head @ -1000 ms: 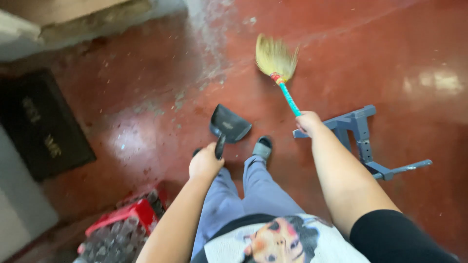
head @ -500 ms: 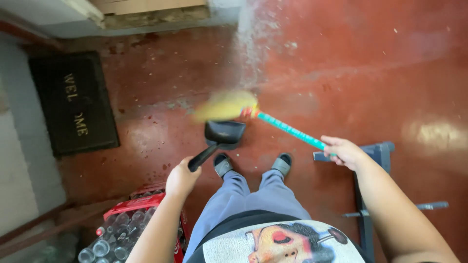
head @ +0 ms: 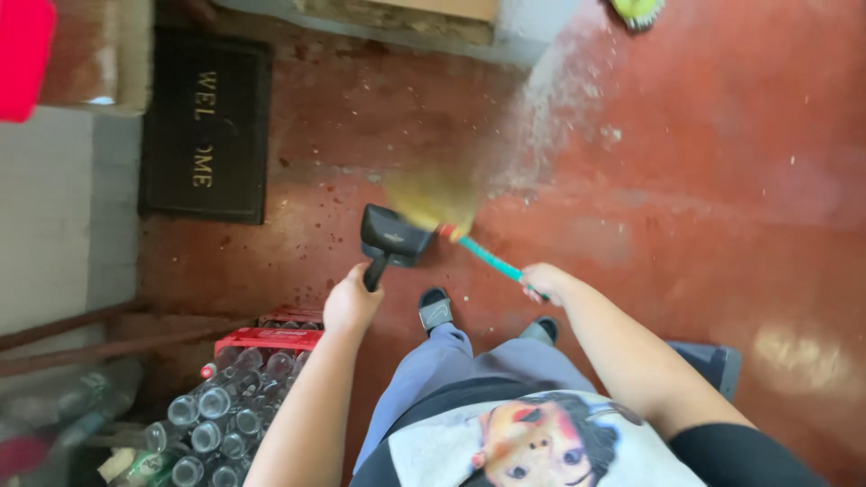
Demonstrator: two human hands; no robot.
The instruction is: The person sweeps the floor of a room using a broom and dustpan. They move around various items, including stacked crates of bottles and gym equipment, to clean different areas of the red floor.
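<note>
Broom bristles (head: 431, 198) motion-blurred; yellow obj (head: 637, 9) cut off at top edge

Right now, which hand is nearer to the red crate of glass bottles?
Left. The left hand holds the dustpan just above the red crate; the right hand grips the broom farther away.

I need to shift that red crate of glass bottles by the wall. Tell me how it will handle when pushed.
The red crate looks packed with glass bottles, so probably heavy for its size. It likely slides rather than tips on the smooth red floor. The bottles stand loose, so they may rattle, and a hard shove could crack them.
</note>
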